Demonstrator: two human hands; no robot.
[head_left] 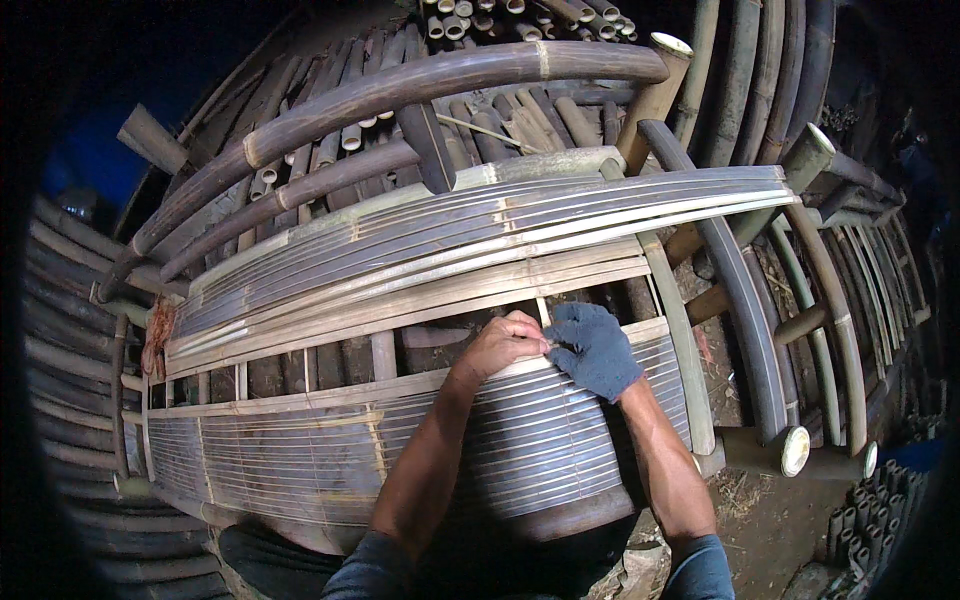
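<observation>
Bamboo slats [560, 425] underlie left hand [503, 343] and right hand [596, 352] (grips pinched, on what unclear).

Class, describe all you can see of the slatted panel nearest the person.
The slatted panel looks like bamboo: narrow grey-brown strips with pale edges, side by side, crossed by thin lines. It lies across the lower picture, partly shadowed and hidden by the forearms. The bare left hand and gloved right hand meet at its pale far edge.

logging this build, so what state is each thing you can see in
Left hand: bare, fingers curled
Right hand: gloved, fingers bent
Near slats: laid side by side
Far slats: bunched lengthwise
Orange twine: bundled
Curved rail: bowed
Cut tubes: clustered
</observation>
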